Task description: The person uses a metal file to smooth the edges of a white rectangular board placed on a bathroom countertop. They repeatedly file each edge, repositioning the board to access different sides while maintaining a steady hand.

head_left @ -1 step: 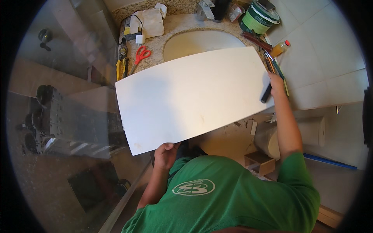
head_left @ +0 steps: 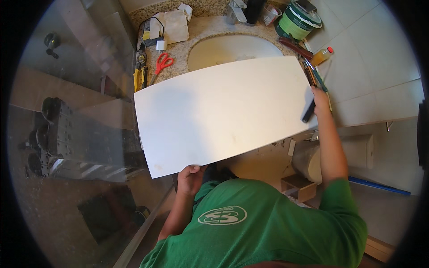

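Observation:
I hold a large white rectangular panel (head_left: pixel 223 111) flat over a granite counter (head_left: pixel 201 29) and its oval sink basin (head_left: pixel 223 47). My left hand (head_left: pixel 192 177) grips the panel's near edge from below, close to my green shirt. At the panel's right edge, my right hand (head_left: pixel 319 100) clasps it together with a dark slim tool (head_left: pixel 308 112). The panel hides most of the sink and the counter front.
Red scissors (head_left: pixel 163 62), a yellow tool (head_left: pixel 137 79), a white charger (head_left: pixel 160 44) and a cloth (head_left: pixel 176 24) lie on the counter's left. A green tub (head_left: pixel 297 20), an orange bottle (head_left: pixel 321 56) and pencils sit right. A toilet (head_left: pixel 313 158) and a cardboard box (head_left: pixel 299 186) stand below; a glass partition (head_left: pixel 89 134) is left.

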`<state>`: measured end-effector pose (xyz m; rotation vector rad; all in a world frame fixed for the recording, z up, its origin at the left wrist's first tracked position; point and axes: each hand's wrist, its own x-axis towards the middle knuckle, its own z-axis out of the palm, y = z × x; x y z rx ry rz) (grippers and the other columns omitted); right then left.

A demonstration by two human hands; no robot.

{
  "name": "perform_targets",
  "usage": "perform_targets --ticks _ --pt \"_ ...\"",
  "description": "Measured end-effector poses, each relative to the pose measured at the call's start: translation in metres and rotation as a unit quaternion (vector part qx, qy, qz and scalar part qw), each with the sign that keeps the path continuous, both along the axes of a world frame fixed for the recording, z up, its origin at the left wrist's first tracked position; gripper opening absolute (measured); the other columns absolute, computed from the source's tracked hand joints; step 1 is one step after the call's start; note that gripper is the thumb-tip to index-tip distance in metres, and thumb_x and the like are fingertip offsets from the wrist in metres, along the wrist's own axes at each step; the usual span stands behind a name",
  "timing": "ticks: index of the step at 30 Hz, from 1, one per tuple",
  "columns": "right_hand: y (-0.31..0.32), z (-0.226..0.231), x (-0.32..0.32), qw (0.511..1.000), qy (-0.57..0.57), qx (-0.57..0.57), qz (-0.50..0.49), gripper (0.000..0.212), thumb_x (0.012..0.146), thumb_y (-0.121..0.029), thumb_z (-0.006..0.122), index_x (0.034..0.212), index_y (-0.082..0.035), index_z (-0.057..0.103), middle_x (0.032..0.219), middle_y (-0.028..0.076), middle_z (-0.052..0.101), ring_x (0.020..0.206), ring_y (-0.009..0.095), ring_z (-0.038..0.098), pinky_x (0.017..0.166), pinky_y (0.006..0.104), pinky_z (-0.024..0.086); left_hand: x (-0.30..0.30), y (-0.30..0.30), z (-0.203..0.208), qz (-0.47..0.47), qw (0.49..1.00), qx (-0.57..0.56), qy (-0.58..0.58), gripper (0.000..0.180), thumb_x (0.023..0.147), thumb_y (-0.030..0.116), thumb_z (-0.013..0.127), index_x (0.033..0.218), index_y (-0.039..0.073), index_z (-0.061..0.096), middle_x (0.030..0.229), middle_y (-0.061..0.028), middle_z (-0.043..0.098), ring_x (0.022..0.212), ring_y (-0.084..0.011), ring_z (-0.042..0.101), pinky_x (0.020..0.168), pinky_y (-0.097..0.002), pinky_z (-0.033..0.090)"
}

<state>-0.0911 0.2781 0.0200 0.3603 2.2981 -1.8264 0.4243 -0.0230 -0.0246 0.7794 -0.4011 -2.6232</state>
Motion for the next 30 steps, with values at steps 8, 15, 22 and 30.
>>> perform_targets --ticks 8,15,22,30 --pt "0.117 0.017 0.157 0.989 -0.017 -0.126 -0.080 0.031 0.098 -0.024 0.070 0.111 0.004 0.070 0.104 0.012 0.074 0.090 0.023 0.070 0.083 0.0382 0.056 -0.007 -0.052 0.010 -0.043 0.999 -0.006 0.020 0.027 0.074 0.009 0.056 0.097 0.002 0.069 0.099 -0.0084 0.071 0.097 -0.0280 0.067 0.097 -0.0427 0.051" --pt "0.130 0.004 0.269 0.952 -0.039 -0.218 -0.209 0.033 0.101 -0.017 0.057 0.123 0.006 0.064 0.114 0.014 0.070 0.103 0.027 0.068 0.093 0.0391 0.054 -0.103 -0.071 0.049 0.017 0.996 -0.084 0.026 0.036 0.080 0.004 0.052 0.115 -0.002 0.059 0.111 -0.0129 0.063 0.108 -0.0318 0.061 0.105 -0.0482 0.048" --pt "0.122 -0.009 0.279 0.930 0.005 -0.235 -0.283 0.037 0.100 -0.017 0.058 0.127 0.007 0.063 0.125 0.016 0.067 0.113 0.027 0.065 0.099 0.0400 0.051 -0.204 -0.093 0.032 -0.029 0.993 -0.111 0.021 0.052 0.079 0.007 0.048 0.130 -0.005 0.051 0.124 -0.0162 0.061 0.120 -0.0355 0.057 0.114 -0.0501 0.042" --pt "0.096 -0.018 0.260 0.922 0.035 -0.254 -0.291 0.039 0.099 -0.018 0.060 0.130 0.006 0.062 0.126 0.016 0.066 0.114 0.028 0.064 0.101 0.0402 0.050 -0.264 -0.117 0.025 0.003 0.994 -0.108 -0.030 0.057 0.080 0.007 0.045 0.135 -0.007 0.045 0.134 -0.0231 0.055 0.127 -0.0411 0.054 0.115 -0.0556 0.042"
